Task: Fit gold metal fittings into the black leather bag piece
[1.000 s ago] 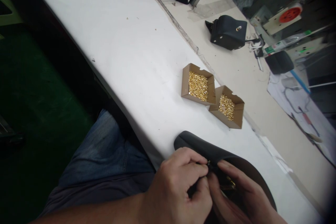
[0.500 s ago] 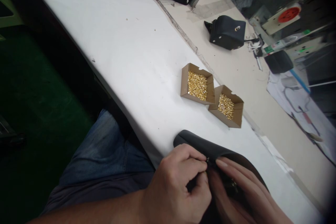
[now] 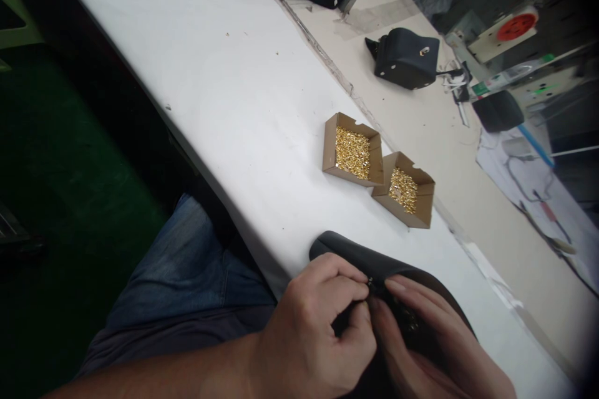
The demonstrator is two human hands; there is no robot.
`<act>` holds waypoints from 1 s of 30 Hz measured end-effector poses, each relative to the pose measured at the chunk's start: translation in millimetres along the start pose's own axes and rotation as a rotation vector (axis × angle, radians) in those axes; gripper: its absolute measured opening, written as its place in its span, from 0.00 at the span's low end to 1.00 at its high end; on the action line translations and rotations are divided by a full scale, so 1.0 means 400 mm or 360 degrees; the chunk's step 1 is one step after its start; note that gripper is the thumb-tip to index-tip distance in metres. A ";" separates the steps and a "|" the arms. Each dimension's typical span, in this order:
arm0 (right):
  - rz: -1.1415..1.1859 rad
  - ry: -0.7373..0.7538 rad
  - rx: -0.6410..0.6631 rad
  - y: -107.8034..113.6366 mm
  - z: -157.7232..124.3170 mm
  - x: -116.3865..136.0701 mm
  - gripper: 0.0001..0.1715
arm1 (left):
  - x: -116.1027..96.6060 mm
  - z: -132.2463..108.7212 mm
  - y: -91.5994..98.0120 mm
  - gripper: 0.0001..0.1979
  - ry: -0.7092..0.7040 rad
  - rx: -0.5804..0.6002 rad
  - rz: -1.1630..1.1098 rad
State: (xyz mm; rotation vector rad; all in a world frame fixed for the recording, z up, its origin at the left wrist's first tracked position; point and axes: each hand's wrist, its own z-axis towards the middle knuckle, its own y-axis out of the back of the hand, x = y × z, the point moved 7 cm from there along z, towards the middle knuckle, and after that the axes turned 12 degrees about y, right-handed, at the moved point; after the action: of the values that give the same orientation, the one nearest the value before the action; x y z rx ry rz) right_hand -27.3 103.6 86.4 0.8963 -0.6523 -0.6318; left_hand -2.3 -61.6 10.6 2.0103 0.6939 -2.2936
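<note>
Long white table (image 3: 234, 93), carrying a curved black leather piece (image 3: 341, 248) at its near edge. Left hand (image 3: 313, 330): fingers (image 3: 344, 292) curled together, pinching a small metal stud (image 3: 371, 282) on the leather piece. Right hand (image 3: 421, 349): fingers (image 3: 412, 292) closed on the leather piece beside it. Beyond the leather piece, two touching brown cardboard boxes of gold rivets (image 3: 330, 149) (image 3: 425, 207).

A black leather piece (image 3: 341, 248), rounded at its far end, is laid over the table's (image 3: 234, 75) near edge, held by the right hand (image 3: 421, 343). A small metal stud (image 3: 370, 282) is pinched at its rim by the left hand (image 3: 309, 336).
</note>
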 end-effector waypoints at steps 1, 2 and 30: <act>-0.0025 -0.0018 0.0026 -0.001 0.000 0.001 0.13 | 0.000 -0.001 -0.001 0.10 0.0002 0.0004 0.0001; -0.0063 -0.0024 0.0057 0.000 0.000 0.000 0.14 | 0.001 -0.002 -0.002 0.10 0.0007 0.0014 0.0004; -0.0116 0.0007 0.0107 0.006 0.001 -0.008 0.17 | -0.002 -0.001 0.005 0.12 -0.0076 0.0026 -0.0021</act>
State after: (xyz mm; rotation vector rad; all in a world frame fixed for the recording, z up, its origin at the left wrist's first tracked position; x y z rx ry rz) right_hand -29.1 106.7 87.9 0.9871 -0.6423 -0.6764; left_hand -1.2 -63.4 10.5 1.9562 0.6896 -2.3537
